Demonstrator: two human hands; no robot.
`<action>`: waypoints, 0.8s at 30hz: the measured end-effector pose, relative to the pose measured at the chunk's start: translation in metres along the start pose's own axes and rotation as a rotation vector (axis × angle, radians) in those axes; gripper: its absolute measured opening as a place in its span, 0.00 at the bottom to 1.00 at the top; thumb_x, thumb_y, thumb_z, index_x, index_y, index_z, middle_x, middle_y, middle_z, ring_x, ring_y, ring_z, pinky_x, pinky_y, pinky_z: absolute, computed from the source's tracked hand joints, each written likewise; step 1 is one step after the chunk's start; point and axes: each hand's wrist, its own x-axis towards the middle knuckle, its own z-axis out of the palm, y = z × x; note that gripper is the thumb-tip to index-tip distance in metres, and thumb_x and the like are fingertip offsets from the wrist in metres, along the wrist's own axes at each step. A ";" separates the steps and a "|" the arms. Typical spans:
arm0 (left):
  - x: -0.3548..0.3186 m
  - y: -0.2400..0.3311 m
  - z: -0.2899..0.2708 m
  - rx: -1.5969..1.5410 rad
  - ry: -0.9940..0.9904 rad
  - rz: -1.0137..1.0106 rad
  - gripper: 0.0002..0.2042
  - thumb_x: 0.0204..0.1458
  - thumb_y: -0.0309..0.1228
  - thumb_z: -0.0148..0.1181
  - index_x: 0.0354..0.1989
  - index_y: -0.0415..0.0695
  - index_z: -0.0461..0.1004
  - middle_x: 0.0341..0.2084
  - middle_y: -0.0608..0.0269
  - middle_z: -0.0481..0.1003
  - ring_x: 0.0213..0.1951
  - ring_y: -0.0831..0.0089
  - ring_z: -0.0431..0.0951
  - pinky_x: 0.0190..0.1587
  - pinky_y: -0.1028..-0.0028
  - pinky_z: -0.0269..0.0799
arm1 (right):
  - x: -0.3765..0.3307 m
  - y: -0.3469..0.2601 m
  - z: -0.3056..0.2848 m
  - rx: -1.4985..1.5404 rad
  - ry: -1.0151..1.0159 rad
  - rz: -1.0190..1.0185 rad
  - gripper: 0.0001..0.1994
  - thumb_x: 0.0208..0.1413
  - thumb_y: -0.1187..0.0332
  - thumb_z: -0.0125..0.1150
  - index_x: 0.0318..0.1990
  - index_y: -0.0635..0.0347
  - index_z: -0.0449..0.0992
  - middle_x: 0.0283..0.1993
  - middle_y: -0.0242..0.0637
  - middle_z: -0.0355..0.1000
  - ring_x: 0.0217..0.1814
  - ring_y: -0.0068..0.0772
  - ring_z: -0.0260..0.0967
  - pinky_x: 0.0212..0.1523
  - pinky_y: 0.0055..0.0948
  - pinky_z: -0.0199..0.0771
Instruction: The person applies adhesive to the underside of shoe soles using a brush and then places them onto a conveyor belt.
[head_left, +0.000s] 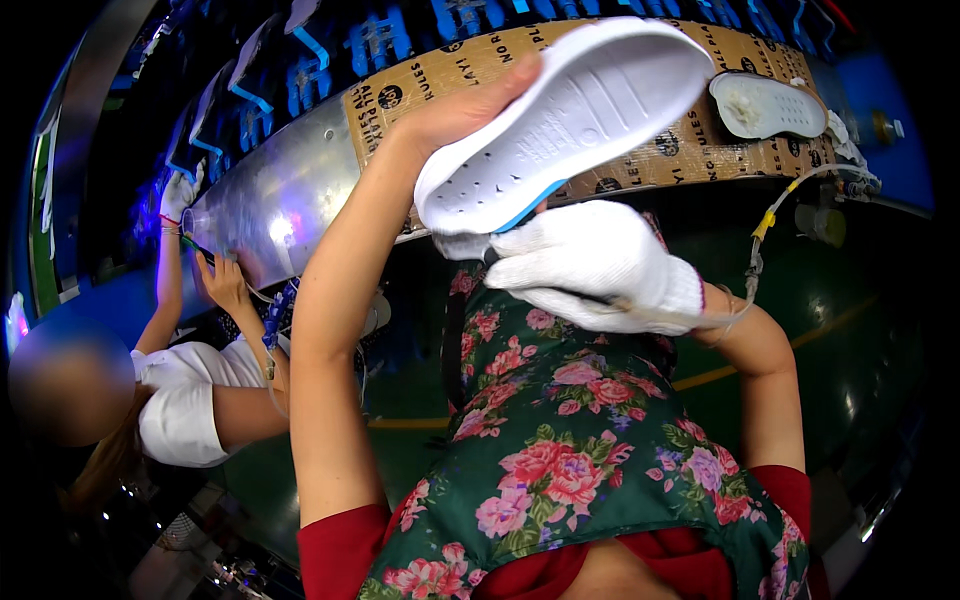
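The white shoe sole (565,120) covered most of the bare left hand (470,110); only the thumb edge and wrist showed, so how its fingers lay behind could not be told. The gloved right hand (590,265) closed its grip over something under the sole's heel end, but that thing was almost wholly hidden; just a dark sliver and a thin hose (760,250) trailing off were visible. A second sole (765,105) lay near the right end of the cardboard-covered bench (640,165), its far end blurred. The co-worker (190,395) at the left was cut off below, face blurred, and the small tool in that person's bare hand (225,285) was too small to tell.
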 end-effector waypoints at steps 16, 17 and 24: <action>0.008 0.036 -0.002 0.698 -0.109 -0.300 0.59 0.43 0.84 0.33 0.72 0.46 0.60 0.70 0.40 0.58 0.72 0.46 0.57 0.69 0.50 0.60 | -0.004 0.003 -0.019 0.053 -0.051 0.132 0.10 0.48 0.74 0.73 0.40 0.57 0.85 0.41 0.42 0.82 0.41 0.41 0.80 0.45 0.34 0.78; 0.009 0.031 -0.002 0.550 -0.117 -0.279 0.57 0.45 0.83 0.34 0.73 0.47 0.59 0.70 0.40 0.59 0.71 0.46 0.58 0.67 0.50 0.61 | -0.006 0.005 -0.025 0.078 -0.033 0.181 0.10 0.49 0.73 0.73 0.40 0.59 0.85 0.43 0.42 0.82 0.43 0.38 0.81 0.46 0.34 0.78; 0.007 -0.060 -0.007 -0.715 0.127 0.045 0.40 0.63 0.66 0.35 0.75 0.51 0.55 0.65 0.57 0.68 0.61 0.66 0.72 0.61 0.62 0.73 | -0.013 0.014 -0.037 0.251 0.458 0.615 0.09 0.53 0.79 0.66 0.42 0.69 0.83 0.32 0.32 0.75 0.26 0.17 0.68 0.26 0.17 0.65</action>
